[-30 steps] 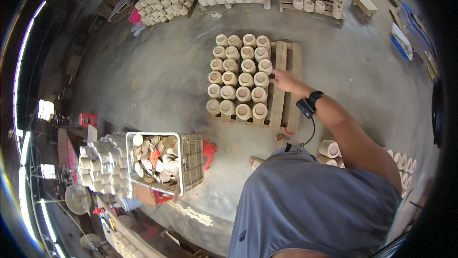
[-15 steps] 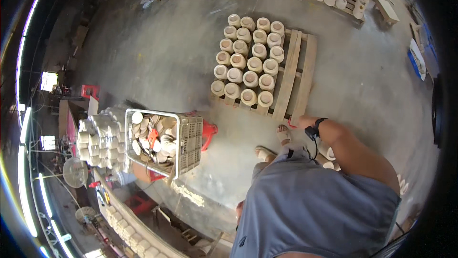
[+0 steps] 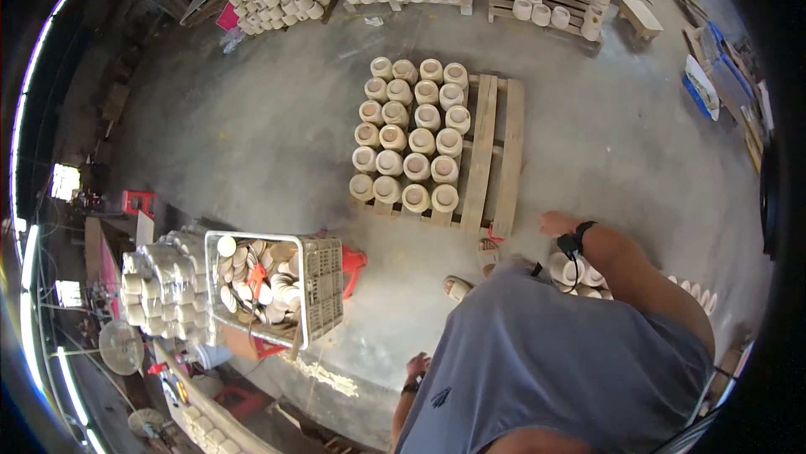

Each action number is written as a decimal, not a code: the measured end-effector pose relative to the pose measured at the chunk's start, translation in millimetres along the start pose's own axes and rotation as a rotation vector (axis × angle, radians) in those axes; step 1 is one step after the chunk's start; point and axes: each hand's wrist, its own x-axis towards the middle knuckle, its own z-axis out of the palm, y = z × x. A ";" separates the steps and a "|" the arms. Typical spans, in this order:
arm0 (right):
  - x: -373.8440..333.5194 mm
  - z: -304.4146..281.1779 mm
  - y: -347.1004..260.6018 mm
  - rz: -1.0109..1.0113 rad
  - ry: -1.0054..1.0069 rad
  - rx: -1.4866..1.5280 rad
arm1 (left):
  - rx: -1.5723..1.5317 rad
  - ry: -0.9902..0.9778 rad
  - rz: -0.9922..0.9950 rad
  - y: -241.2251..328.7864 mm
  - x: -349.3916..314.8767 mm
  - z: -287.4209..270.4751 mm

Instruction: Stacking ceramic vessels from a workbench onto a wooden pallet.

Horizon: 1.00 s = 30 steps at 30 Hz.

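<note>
My right hand (image 3: 557, 223) hangs off the near right corner of a wooden pallet (image 3: 510, 160), touching nothing I can see. Its fingers point left, too indistinct to show whether they are closed. My left hand (image 3: 417, 364) is low beside my body, its fingers loosely apart and nothing visible in it. Several rows of pale round pots (image 3: 417, 166) cover the left part of the pallet; the slats at its right are bare. A small red loop (image 3: 495, 233) lies at the pallet's near edge. More pale pots (image 3: 579, 273) stand beside my right forearm, partly hidden by it.
A white plastic crate (image 3: 321, 290) full of pale discs, an orange-red tool (image 3: 258, 279) on top, sits at the left on a red stool (image 3: 354, 271). Wrapped stacked pots (image 3: 164, 286) stand behind it. Loaded pallets (image 3: 537, 1) line the far side, near a small bench (image 3: 642, 18).
My right hand has moved right, away from the pallet corner and the red loop. My left hand has come into fuller view. The view has shifted, showing more pots beside my right arm.
</note>
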 end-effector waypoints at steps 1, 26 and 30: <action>-1.2 4.8 19.3 0.075 0.024 0.008 | -0.124 0.040 -0.008 10.1 15.0 -11.6; 32.3 -83.1 -26.3 0.471 0.069 0.350 | -1.327 -0.791 -0.047 52.5 274.5 -230.1; 48.4 -103.2 -8.5 0.505 0.031 0.182 | -0.537 -0.509 0.292 56.4 267.1 -201.2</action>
